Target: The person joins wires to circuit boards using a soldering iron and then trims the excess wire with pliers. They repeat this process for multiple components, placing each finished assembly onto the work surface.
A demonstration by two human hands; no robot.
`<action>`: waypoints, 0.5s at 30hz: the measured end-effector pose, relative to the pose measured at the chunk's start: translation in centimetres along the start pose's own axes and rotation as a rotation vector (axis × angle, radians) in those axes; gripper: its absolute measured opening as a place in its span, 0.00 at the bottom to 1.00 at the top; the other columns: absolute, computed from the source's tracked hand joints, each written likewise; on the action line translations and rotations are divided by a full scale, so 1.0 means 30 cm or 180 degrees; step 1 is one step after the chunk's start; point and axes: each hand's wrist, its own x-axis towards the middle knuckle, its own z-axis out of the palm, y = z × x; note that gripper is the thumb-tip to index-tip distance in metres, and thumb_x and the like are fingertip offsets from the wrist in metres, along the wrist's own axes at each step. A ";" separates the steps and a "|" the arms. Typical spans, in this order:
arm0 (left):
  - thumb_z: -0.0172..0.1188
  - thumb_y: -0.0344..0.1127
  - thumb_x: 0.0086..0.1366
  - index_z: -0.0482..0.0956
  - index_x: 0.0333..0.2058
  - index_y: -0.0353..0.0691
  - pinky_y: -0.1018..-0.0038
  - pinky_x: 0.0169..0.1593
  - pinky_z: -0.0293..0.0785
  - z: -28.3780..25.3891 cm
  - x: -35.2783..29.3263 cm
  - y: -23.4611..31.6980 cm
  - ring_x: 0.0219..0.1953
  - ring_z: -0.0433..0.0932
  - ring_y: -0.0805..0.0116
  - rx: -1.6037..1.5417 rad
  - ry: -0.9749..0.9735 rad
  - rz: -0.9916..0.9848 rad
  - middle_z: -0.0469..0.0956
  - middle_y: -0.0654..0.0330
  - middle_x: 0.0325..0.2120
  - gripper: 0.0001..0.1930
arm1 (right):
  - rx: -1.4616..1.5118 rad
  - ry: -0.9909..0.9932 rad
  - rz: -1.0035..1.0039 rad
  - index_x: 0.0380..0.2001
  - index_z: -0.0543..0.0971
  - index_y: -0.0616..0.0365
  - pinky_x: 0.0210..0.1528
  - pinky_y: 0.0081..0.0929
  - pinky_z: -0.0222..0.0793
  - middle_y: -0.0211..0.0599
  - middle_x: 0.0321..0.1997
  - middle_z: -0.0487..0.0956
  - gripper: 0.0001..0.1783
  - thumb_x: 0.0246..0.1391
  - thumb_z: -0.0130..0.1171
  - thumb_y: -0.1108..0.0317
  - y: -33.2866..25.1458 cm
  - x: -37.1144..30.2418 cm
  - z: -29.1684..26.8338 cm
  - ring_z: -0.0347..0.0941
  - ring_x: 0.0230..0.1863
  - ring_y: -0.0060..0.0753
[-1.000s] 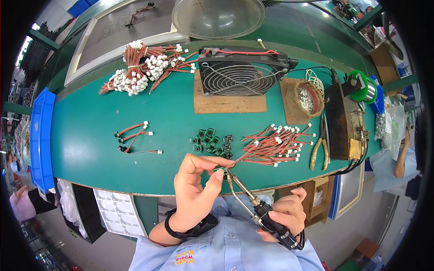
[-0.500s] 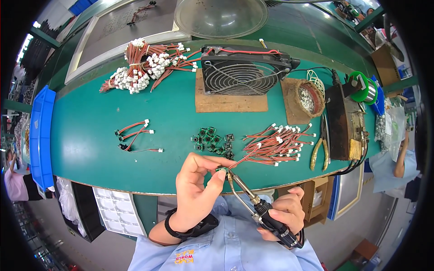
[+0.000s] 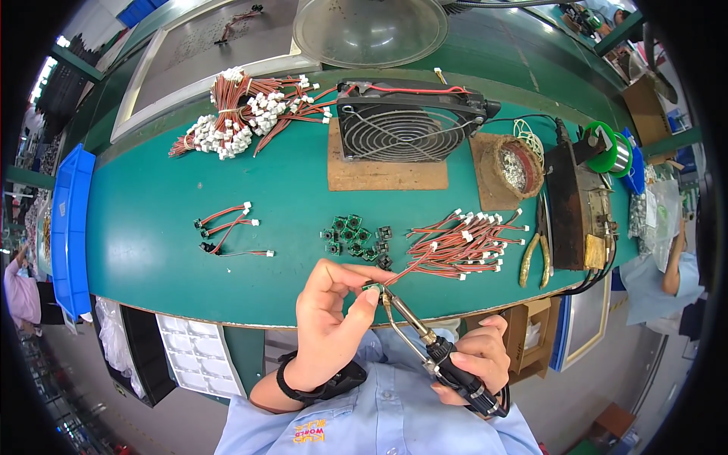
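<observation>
My left hand (image 3: pixel 331 315) pinches a small green circuit board (image 3: pixel 371 287) between thumb and fingers, just past the table's near edge. In my right hand (image 3: pixel 485 356) is a black-handled soldering iron (image 3: pixel 442 352) with a thin metal tube along its shaft. Its tip reaches the board; fingers partly hide the contact. A red-brown wire lead (image 3: pixel 409 268) runs from the board toward a pile of wire leads (image 3: pixel 470 241) with white connectors. Several loose circuit boards (image 3: pixel 353 233) with black parts lie beyond my left hand. Farther left are boards with wires attached (image 3: pixel 220 227).
A black fan (image 3: pixel 409 121) stands on a brown board at the back, beside bundled wire leads (image 3: pixel 227 114). Rightward are a round container of metal bits (image 3: pixel 518 168), pliers (image 3: pixel 535 258), a soldering station (image 3: pixel 576 205) and a green solder spool (image 3: pixel 603 146). A blue tray (image 3: pixel 70 231) borders the left.
Both hands, the circuit board and the soldering iron stay almost in place. The view has shifted very slightly.
</observation>
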 end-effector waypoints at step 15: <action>0.52 0.24 0.61 0.62 0.33 0.38 0.70 0.47 0.70 -0.003 -0.005 0.001 0.41 0.76 0.64 0.0190 -0.0024 -0.0020 0.76 0.45 0.37 0.07 | 0.0053 0.0023 -0.0063 0.38 0.77 0.47 0.42 0.34 0.58 0.25 0.29 0.73 0.28 0.27 0.74 0.63 0.005 0.002 0.002 0.69 0.30 0.27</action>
